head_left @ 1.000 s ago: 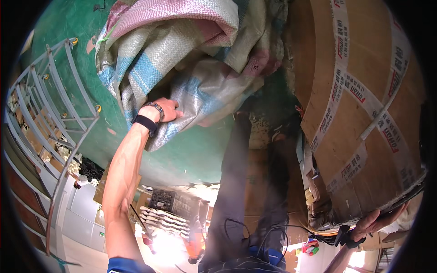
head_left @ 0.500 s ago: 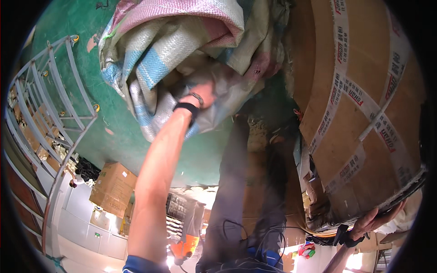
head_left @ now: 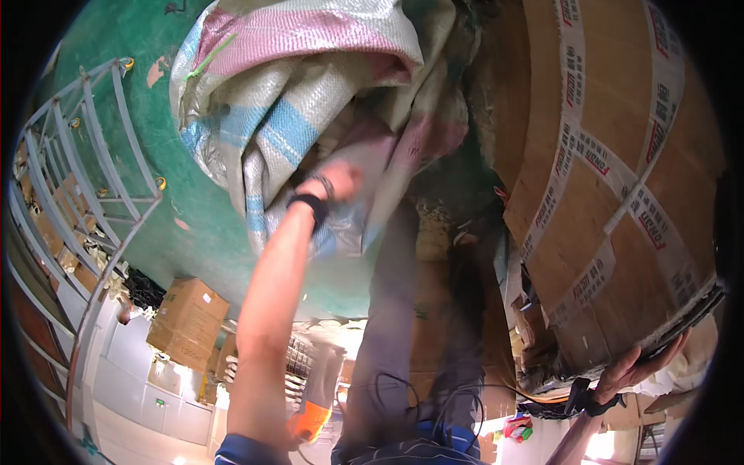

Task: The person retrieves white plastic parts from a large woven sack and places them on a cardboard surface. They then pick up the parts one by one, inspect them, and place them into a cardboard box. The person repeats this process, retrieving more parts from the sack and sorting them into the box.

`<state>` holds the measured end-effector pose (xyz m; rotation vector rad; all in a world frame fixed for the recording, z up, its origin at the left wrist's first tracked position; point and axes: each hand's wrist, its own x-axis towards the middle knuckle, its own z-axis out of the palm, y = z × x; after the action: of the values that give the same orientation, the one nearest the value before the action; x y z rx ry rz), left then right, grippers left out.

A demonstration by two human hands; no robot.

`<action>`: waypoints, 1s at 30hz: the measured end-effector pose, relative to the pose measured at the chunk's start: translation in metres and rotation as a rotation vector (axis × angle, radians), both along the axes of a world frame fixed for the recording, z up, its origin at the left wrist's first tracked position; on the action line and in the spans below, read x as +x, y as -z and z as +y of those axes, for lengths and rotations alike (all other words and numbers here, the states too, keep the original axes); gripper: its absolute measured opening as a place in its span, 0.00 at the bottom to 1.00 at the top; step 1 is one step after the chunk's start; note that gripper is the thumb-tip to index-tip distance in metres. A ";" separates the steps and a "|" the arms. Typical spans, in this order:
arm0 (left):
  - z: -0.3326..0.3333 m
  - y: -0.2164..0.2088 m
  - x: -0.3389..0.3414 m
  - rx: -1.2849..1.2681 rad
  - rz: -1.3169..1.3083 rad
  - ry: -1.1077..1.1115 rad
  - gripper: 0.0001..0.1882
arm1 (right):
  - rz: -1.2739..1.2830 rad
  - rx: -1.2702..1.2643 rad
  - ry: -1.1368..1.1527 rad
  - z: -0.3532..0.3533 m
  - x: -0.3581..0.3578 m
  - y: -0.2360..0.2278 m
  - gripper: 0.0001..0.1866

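A large woven plastic sack (head_left: 333,74), white with pink and blue stripes, lies crumpled on the green floor ahead of me. My left hand (head_left: 335,181), with dark bands at its wrist, is closed at the near folds of the sack; its fingers are blurred by motion and partly hidden. At the lower right my right hand (head_left: 629,378) rests against the lower edge of a big taped cardboard box (head_left: 597,256). Its thumb and fingers are stretched apart along that edge, not wrapped round anything I can see.
A grey metal rack on small yellow casters (head_left: 93,155) stands at the left. Behind it are a smaller cardboard box (head_left: 186,322) and stacked goods. My legs (head_left: 391,310) are below the sack, and a thin dark cable (head_left: 496,387) hangs across them.
My left hand has come a little nearer and to the left, and the sack's near folds have shifted with it. My right hand stays against the box edge.
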<state>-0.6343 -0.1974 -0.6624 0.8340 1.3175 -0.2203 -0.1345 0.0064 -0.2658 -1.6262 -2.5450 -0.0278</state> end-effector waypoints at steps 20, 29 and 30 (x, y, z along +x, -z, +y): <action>0.192 0.007 -0.191 0.505 0.553 -0.238 0.30 | 0.003 -0.050 0.019 -0.003 -0.001 0.000 0.41; 0.103 0.022 -0.191 0.437 1.035 0.472 0.49 | -0.027 -0.074 0.057 -0.004 0.008 -0.002 0.42; 0.098 0.014 -0.194 0.435 1.026 0.472 0.48 | -0.040 -0.064 0.067 -0.007 0.006 -0.003 0.42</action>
<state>-0.8280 -0.0993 -0.6762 1.5035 2.1430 -0.8346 -0.1290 -0.0003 -0.2624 -1.7511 -2.5448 0.0155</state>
